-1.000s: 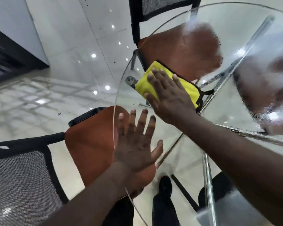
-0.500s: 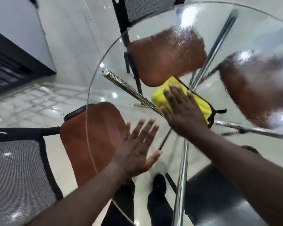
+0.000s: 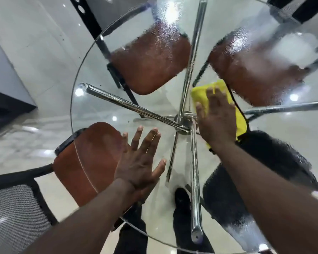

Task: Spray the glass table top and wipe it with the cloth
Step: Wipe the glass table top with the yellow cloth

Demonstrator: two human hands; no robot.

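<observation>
A round glass table top (image 3: pixel 92 110) fills the view, with wet spray film over its far and right parts. A yellow cloth (image 3: pixel 202 92) with a black edge lies flat on the glass near the centre. My right hand (image 3: pixel 217 118) presses on the cloth with straight, spread fingers. My left hand (image 3: pixel 140 162) rests flat on the near left part of the glass, fingers straight and spread, holding nothing. No spray bottle is in view.
Chrome legs (image 3: pixel 128 105) cross under the glass at a central hub. Brown-seated chairs stand under the table at near left (image 3: pixel 84 158), far centre (image 3: pixel 151 63) and far right (image 3: pixel 250 70). A black mesh chair back (image 3: pixel 17 217) is at the lower left. My shoes (image 3: pixel 181 198) show through the glass.
My right hand has slid the cloth from the far left rim across to the table's centre. My left hand stays flat on the near glass.
</observation>
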